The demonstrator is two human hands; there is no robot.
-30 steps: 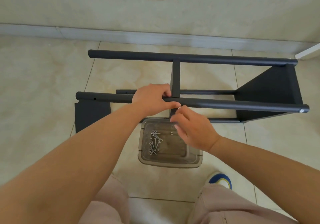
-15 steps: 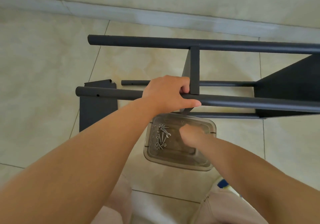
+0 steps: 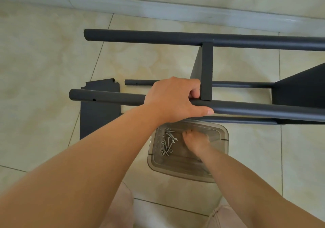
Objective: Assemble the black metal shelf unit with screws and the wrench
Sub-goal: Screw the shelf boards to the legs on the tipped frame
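Loose black panel (image 3: 98, 115) flat on the tiled floor (image 3: 35, 69) at left. Left hand (image 3: 173, 99) grips the near tube (image 3: 255, 109) of the black shelf frame (image 3: 206, 69), fingers curled over it, thumb along the front, just beside the crossbar. Frame lies on its side, running off the right edge. Below it, clear plastic tray (image 3: 221, 134) on the floor holds screws (image 3: 168, 143) at its left side; right hand (image 3: 196, 139) reaches into the tray beside them, grip cannot be told.
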